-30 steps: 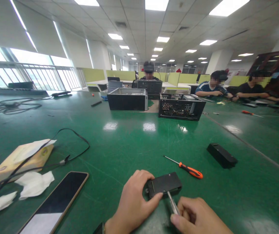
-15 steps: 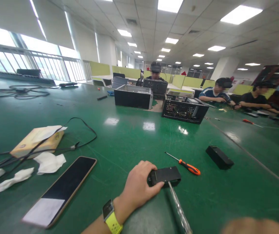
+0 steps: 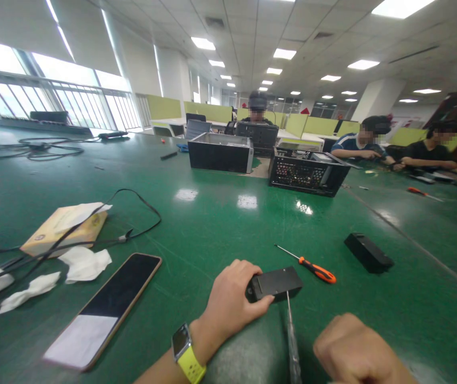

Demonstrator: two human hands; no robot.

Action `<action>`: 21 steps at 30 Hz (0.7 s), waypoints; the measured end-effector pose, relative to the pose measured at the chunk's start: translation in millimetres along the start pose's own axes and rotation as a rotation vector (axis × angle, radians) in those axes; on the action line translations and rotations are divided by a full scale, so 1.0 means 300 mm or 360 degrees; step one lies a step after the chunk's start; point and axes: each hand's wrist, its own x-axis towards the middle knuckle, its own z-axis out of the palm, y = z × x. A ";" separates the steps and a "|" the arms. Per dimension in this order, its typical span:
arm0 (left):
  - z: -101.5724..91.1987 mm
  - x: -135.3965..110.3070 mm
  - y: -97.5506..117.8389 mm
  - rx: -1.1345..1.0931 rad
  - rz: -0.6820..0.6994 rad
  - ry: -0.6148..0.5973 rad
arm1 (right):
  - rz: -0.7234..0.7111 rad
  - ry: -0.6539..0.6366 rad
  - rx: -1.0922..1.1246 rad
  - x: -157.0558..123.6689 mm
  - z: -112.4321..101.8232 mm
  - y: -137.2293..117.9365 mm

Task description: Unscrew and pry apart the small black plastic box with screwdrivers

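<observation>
My left hand (image 3: 230, 303) grips the near-left end of a small black box (image 3: 277, 282) lying on the green table (image 3: 212, 224); a yellow-strapped watch is on that wrist. My right hand (image 3: 358, 352) is closed in a fist round the handle of a metal-shafted screwdriver (image 3: 291, 336), whose tip meets the near edge of the box. An orange-handled screwdriver (image 3: 312, 268) lies loose just beyond the box.
A phone (image 3: 106, 309) lies face up at the left, with crumpled tissues (image 3: 84, 264), a tan booklet (image 3: 64, 226) and a black cable (image 3: 132, 232). Another black box (image 3: 368, 252) sits at the right. Two computer cases (image 3: 220, 152) stand farther back. Other people work at the far side.
The view shifted and tilted. My right hand dropped nearly out of view, then came back at the lower right, holding the screwdriver against the box. My left hand kept its grip.
</observation>
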 end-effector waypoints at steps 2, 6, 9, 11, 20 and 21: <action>-0.004 0.000 0.000 0.0007 0.0007 -0.0015 | 0.0164 0.0246 -0.0215 0.006 -0.031 -0.031; -0.008 -0.002 -0.002 -0.0006 0.0014 -0.0052 | 0.0267 0.0547 -0.0625 0.045 -0.064 0.047; -0.004 -0.001 -0.003 -0.0012 0.0036 -0.0034 | 0.0197 0.0516 -0.0811 0.105 -0.131 0.127; 0.002 0.001 -0.005 -0.0010 0.0022 -0.0004 | 0.0132 0.0170 -0.0837 0.155 -0.195 0.136; 0.006 0.003 -0.015 -0.0041 -0.0033 -0.0019 | -0.0091 -0.0308 -0.1201 0.256 -0.325 0.024; 0.003 0.003 -0.016 -0.0058 -0.0031 -0.0023 | -0.0064 -0.0269 -0.1129 0.244 -0.313 0.039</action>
